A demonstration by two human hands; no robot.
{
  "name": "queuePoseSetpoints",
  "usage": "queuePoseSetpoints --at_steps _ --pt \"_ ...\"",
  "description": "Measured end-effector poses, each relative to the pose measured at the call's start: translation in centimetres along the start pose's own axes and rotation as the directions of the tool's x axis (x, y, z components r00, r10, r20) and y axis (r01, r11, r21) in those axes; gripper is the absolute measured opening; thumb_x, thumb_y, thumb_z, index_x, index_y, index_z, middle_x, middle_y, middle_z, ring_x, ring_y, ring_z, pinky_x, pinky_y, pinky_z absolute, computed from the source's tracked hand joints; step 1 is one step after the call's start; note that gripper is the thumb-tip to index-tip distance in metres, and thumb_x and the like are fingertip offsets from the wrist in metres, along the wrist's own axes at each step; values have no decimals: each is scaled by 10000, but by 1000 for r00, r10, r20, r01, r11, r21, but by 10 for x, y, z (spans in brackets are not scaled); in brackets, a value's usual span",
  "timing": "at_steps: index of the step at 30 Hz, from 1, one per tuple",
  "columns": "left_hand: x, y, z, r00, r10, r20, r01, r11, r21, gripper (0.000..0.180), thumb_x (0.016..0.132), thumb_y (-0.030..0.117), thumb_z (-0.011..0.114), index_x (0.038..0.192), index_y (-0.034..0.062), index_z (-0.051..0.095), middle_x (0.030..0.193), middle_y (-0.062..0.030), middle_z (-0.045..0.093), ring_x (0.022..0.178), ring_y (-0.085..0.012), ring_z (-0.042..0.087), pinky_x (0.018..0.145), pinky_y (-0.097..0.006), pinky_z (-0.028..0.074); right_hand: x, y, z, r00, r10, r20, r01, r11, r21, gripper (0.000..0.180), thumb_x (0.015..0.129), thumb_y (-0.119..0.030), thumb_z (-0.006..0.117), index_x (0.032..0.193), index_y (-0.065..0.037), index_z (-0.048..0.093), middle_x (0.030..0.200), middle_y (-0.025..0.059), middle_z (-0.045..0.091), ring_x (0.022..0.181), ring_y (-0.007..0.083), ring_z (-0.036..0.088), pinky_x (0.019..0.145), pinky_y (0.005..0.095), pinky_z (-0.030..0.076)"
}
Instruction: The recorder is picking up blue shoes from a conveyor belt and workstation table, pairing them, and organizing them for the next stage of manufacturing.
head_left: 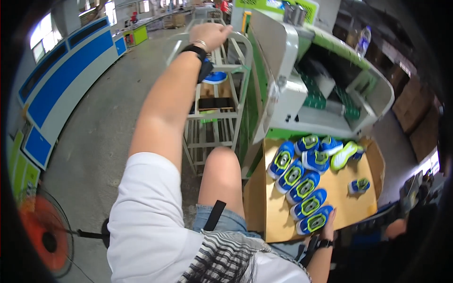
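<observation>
My left hand (pixel 210 37) is stretched far forward, its fingers closed at the top rail of a pale metal rack (pixel 234 106). A blue shoe (pixel 215 78) lies on an upper tier of this rack, just below my wrist. At the lower right, my right hand (pixel 329 226) is beside the end of the nearest blue shoe (pixel 315 220), fingers stretched out, partly hidden. That shoe ends a slanting row of blue shoes with yellow-green trim on a tan tabletop (pixel 347 205). Farther back, one shoe shows its yellow-green sole (pixel 343 155); a smaller blue shoe (pixel 359 185) stands apart.
A white and green machine (pixel 288 104) stands behind the tabletop, with a plastic bottle (pixel 363 41) on it. Blue and grey cabinets (pixel 71 75) line the left side. An orange fan (pixel 45 233) is at the lower left. Brown cartons (pixel 415 111) stand at the right.
</observation>
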State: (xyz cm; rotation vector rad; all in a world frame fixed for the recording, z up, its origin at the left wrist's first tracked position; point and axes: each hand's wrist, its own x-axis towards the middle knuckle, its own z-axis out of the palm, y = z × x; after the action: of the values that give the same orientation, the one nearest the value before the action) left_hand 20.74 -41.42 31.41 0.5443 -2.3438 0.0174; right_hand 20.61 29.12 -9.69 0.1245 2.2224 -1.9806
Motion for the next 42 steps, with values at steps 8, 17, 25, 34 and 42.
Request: queuePoseSetpoints --at_steps 8,17,25,34,42 --pt "-25 11 -10 996 48 -77 -46 999 27 571 946 602 350 924 169 721 899 -130 709 873 -356 667 720 -444 499 -15 -20 19 995 45 -83 -41 998 55 720 1020 -542 362 1565 -126 144 1551 127 288 1402 259 334 1138 356 296" --pt "-23 6 -12 994 88 -67 -88 996 5 593 944 640 378 924 150 712 794 -115 680 770 -319 652 666 -385 475 -25 -23 27 998 36 -52 -30 994 101 708 1029 -521 359 1570 -136 115 1576 142 232 1417 266 303 1144 350 283" --pt "-32 14 -16 991 110 -82 -106 993 48 624 926 681 392 840 139 689 722 -101 638 714 -303 624 613 -376 444 -16 -8 25 998 10 -56 -2 990 141 664 1047 -461 360 1569 -137 108 1565 158 241 1397 260 331 1131 351 310" --pt "-54 48 -27 979 136 -152 -132 990 41 597 933 652 413 819 136 689 682 -99 624 665 -315 622 573 -386 441 -14 -4 22 997 -62 -34 66 988 137 666 1054 -420 358 1562 -76 99 1545 162 266 1378 257 352 1118 338 320" --pt "-67 51 -41 981 141 -135 -136 990 44 576 934 618 447 812 116 701 710 -109 636 669 -317 631 591 -389 452 -17 -11 29 998 -60 -29 64 985 162 663 1053 -408 371 1563 -82 102 1547 168 263 1372 257 359 1118 339 318"
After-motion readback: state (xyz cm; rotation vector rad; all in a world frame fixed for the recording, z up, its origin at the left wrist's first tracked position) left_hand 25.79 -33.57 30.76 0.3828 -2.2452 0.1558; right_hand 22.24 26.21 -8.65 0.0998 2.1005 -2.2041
